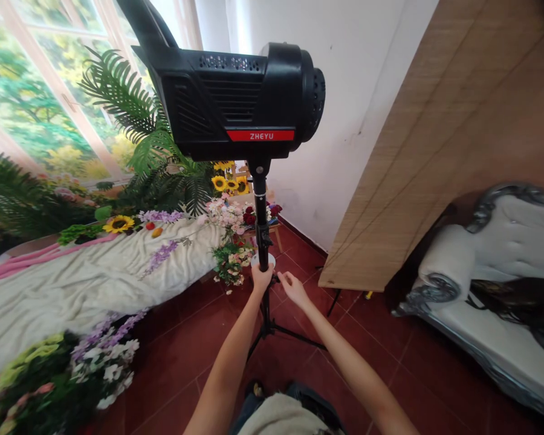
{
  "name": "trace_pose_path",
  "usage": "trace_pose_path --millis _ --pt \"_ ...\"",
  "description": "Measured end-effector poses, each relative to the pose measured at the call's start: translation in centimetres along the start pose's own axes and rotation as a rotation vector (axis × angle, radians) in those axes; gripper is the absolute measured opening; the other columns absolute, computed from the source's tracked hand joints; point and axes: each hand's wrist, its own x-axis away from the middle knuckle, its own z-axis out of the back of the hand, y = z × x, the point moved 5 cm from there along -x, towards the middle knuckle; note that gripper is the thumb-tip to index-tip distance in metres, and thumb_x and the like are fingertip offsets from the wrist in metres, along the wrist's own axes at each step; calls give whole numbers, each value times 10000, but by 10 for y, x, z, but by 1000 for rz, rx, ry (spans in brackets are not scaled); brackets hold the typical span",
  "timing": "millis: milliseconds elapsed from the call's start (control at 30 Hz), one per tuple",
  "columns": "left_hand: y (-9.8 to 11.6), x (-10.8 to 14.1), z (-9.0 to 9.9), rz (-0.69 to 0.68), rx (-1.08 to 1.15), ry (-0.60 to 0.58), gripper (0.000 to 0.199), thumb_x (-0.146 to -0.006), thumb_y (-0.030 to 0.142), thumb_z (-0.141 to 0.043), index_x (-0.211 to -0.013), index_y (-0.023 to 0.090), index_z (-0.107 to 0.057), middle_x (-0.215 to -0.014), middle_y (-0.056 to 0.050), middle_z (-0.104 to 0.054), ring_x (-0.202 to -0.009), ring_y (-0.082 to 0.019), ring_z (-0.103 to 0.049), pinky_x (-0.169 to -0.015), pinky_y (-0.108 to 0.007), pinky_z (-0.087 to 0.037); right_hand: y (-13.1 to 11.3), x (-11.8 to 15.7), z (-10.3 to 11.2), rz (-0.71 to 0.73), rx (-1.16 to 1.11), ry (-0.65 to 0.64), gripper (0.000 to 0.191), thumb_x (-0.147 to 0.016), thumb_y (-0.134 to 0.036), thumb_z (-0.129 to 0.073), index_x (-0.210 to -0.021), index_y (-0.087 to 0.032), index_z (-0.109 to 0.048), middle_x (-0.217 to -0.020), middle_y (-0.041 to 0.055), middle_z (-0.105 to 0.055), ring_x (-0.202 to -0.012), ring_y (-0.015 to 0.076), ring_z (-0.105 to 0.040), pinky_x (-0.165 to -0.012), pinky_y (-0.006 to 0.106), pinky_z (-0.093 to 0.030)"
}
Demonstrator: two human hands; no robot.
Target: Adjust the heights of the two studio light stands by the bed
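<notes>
A black studio light [236, 99] with a red ZHEYU label is mounted on top of a black light stand [266, 302]. My left hand [263, 278] is closed around the stand's pole, below an upper clamp [263, 234]. On the right side of the pole, a small dark knob [275, 279] sticks out at the height of my hands. The fingertips of my right hand [294, 290] are bent together at this knob; the exact contact is too small to see clearly. The stand's legs are spread on the floor beneath my arms.
To the left, a cream cloth-covered surface [181, 272] holds artificial flowers, with palm leaves [122, 96] behind it. A wooden-looking panel [381, 181] leans at the right, beside a white tufted sofa [508, 241]. Red tiles [176, 350] cover the floor.
</notes>
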Motion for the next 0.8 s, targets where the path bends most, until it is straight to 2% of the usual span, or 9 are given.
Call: trace_pose_path --millis 67,167,233,300,367,467,567,700,800 --pt "0 -1 -1 -39 -37 -18 175 -580 262 -614 -464 139 -570 -441 -21 -566 -402 -111 -524 -414 -194 -401 6 -4 -4 -159 -104 -96 344 -805 -477 -476 -614 -191 -470 -515 -21 -487 -477 102 -432 -452 196 -325" --pt "-1 -1 -3 -63 -61 -22 195 -600 277 -601 -467 140 -561 -445 -19 -562 -398 -107 -519 -414 -194 -401 18 -5 -15 -441 -351 -320 329 -857 -356 -365 -570 -198 -393 -453 -42 -409 -386 84 -340 -405 194 -293" --pt "0 0 -3 -58 -51 -24 204 -604 278 -597 -461 142 -549 -436 -15 -553 -383 -103 -509 -409 -195 -399 21 -2 -20 -530 -470 -415 312 -863 -308 -328 -571 -201 -357 -443 -53 -385 -360 77 -307 -389 187 -281" --pt "2 1 -4 -50 -39 -29 206 -606 279 -595 -460 143 -545 -430 -14 -551 -374 -103 -506 -406 -197 -399 25 1 -20 -568 -480 -417 319 -873 -372 -325 -612 -198 -382 -470 -47 -425 -357 73 -313 -375 177 -255" --pt "4 2 -4 -46 -31 -28 201 -602 277 -598 -461 143 -546 -428 -14 -551 -378 -105 -509 -405 -196 -399 23 2 -13 -472 -322 -291 349 -858 -491 -345 -696 -196 -438 -549 -22 -511 -390 80 -374 -380 178 -258" --pt "7 3 -3 -45 -20 -22 198 -593 272 -607 -457 144 -542 -427 -16 -549 -390 -105 -510 -407 -194 -400 0 6 4 -61 83 -75 346 -809 -551 -436 -823 -212 -504 -735 12 -598 -583 123 -519 -509 213 -376" --pt "10 5 -4 -49 -6 -19 197 -590 269 -610 -455 146 -535 -429 -17 -545 -395 -104 -506 -410 -197 -403 -21 12 11 222 394 -33 310 -811 -529 -463 -854 -235 -550 -846 27 -610 -768 166 -551 -663 251 -404" --pt "11 7 -6 -16 44 -31 196 -584 267 -619 -456 154 -521 -424 -9 -538 -388 -104 -499 -413 -207 -411 -25 4 11 308 484 -50 329 -853 -494 -408 -732 -231 -565 -805 45 -617 -788 189 -561 -689 260 -387" --pt "11 8 -7 -3 54 -36 199 -588 256 -616 -449 159 -511 -416 -3 -531 -382 -100 -495 -423 -210 -416 -14 -8 6 173 353 -100 416 -855 -496 -401 -581 -212 -534 -616 46 -591 -654 176 -561 -635 249 -392"
